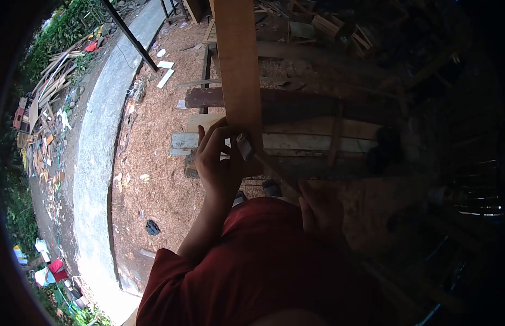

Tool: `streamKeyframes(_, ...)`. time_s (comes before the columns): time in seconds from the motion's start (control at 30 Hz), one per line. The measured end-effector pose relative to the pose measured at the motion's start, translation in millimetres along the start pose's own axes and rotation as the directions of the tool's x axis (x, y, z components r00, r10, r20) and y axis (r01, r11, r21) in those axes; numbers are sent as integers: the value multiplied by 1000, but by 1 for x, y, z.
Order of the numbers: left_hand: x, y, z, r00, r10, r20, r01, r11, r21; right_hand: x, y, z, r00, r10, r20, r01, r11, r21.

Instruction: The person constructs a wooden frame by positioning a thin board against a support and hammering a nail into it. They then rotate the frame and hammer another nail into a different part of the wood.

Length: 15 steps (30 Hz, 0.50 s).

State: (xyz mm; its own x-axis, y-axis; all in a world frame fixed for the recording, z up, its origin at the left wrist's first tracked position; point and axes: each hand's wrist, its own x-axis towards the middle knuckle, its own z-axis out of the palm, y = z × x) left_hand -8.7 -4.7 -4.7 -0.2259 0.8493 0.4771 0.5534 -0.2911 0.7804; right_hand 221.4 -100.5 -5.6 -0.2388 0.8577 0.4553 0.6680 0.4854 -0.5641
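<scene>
A long wooden board [239, 65] runs away from me through the middle of the head view. At its near end my left hand [217, 157] is bent with thumb and fingers curled together against the board's left edge. Whatever is between those fingertips is too small or hidden to make out. The head of a hammer [244, 146] is right beside these fingers, over the board. Its wooden handle [278, 173] slants down to the right into my right hand [320, 209], which is closed around it in shadow.
Below the board lies a low bench of planks [184, 141], with a dark beam [203, 98] across it. Wood shavings [154, 130] cover the ground. A concrete path [95, 163] and a scrap wood pile [40, 125] lie left. The right side is very dark.
</scene>
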Motion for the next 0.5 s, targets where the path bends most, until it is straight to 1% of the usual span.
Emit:
streamKeyframes(0.07, 1, -1, -2, 998, 59, 9, -59, 997, 47, 3, -2, -1, 1000, 23, 9, -23, 1000, -12)
streamKeyframes(0.1, 3, 0, -2, 998, 59, 5, -59, 997, 49, 4, -3, -1, 1000, 19, 9, -19, 1000, -10)
streamKeyframes(0.17, 6, 5, -3, 991, 129, -24, -128, 992, 9, 3, -4, 0, 997, -55, -62, 55, 998, 5)
streamKeyframes(0.2, 4, 4, -2, 992, 127, -20, -127, 992, 7, 3, -5, 0, 997, -51, -61, 51, 999, 4)
streamKeyframes(0.27, 2, 3, 0, 1000, 20, -7, -20, 1000, 9, 4, -3, 0, 998, 59, 16, -59, 998, -28)
streamKeyframes(0.3, 2, 3, -1, 1000, 22, -8, -22, 1000, 8, 3, -1, 0, 998, 58, 14, -57, 998, -28)
streamKeyframes(0.37, 1, 3, -4, 1000, -6, 29, 5, 999, 33, -1, 3, 0, 1000, -26, -10, 26, 999, -21)
streamKeyframes(0.4, 1, 3, -3, 999, -9, 31, 8, 999, 34, -1, 2, 0, 1000, -24, -8, 24, 1000, -19)
streamKeyframes(0.47, 3, 1, -1, 999, 47, 4, -47, 999, -17, 0, 0, 0, 1000, 0, 2, 0, 1000, -20)
streamKeyframes(0.5, 2, 1, -1, 999, 50, 6, -50, 999, -18, 0, 0, -1, 1000, 1, -1, -1, 1000, -21)
